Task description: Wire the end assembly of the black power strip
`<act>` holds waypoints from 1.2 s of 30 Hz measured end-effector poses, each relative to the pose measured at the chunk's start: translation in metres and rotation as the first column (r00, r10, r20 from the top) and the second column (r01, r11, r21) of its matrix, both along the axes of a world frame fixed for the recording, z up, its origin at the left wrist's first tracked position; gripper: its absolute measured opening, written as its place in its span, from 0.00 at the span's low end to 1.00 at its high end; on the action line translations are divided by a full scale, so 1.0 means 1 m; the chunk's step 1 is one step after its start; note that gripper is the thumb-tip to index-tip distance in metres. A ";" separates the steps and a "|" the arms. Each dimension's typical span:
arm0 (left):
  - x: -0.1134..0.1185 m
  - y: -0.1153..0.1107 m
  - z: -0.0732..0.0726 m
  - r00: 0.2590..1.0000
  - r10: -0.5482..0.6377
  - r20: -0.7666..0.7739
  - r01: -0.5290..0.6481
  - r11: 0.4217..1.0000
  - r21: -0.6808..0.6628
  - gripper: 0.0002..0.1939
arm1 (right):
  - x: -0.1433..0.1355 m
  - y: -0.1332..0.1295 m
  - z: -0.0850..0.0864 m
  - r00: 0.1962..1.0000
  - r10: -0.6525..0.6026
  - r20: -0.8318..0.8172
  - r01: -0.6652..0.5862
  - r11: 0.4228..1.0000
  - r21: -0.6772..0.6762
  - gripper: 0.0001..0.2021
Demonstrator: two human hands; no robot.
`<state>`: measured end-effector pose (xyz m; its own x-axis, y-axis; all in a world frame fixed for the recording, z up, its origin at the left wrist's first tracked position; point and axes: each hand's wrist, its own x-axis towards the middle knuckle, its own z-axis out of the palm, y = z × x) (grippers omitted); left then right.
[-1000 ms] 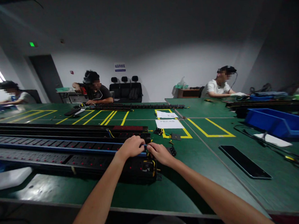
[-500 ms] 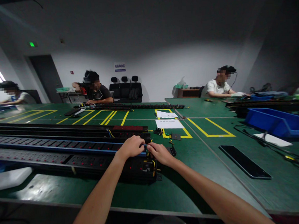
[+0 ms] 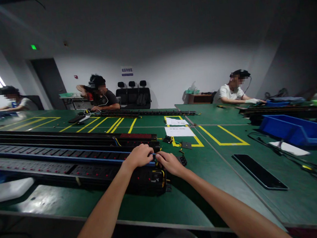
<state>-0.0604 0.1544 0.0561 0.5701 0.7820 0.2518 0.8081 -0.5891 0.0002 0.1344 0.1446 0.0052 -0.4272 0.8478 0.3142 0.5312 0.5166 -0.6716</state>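
Long strips with rows of black sockets lie side by side across the left of the green table. My left hand (image 3: 140, 156) is closed around the right end of the blue-edged strip (image 3: 95, 156). Right beside it, my right hand (image 3: 170, 163) pinches at that same end, its fingertips almost touching the left ones; the small part between them is hidden. Nearer to me, a black socket strip (image 3: 144, 177) ends in yellow wires. A small black connector (image 3: 183, 159) on a wire lies just behind my right hand.
A phone (image 3: 259, 171), a blue bin (image 3: 296, 129) and black cables (image 3: 315, 170) are on the right. White papers (image 3: 179, 131) lie beyond my hands. A white object (image 3: 9, 190) is at the left. Several people sit across the table.
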 end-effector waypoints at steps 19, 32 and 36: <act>0.000 0.000 0.000 1.000 -0.005 0.010 0.006 1.000 -0.006 0.12 | 0.000 -0.001 0.001 1.000 -0.001 0.002 0.001 1.000 -0.005 0.17; 0.001 -0.001 0.003 1.000 -0.003 0.001 0.003 1.000 -0.019 0.13 | 0.000 -0.003 0.004 1.000 0.002 0.004 -0.002 1.000 -0.002 0.17; 0.000 -0.001 0.003 1.000 -0.002 0.006 0.002 1.000 -0.015 0.12 | 0.000 -0.003 0.004 1.000 -0.001 0.008 0.001 1.000 0.002 0.17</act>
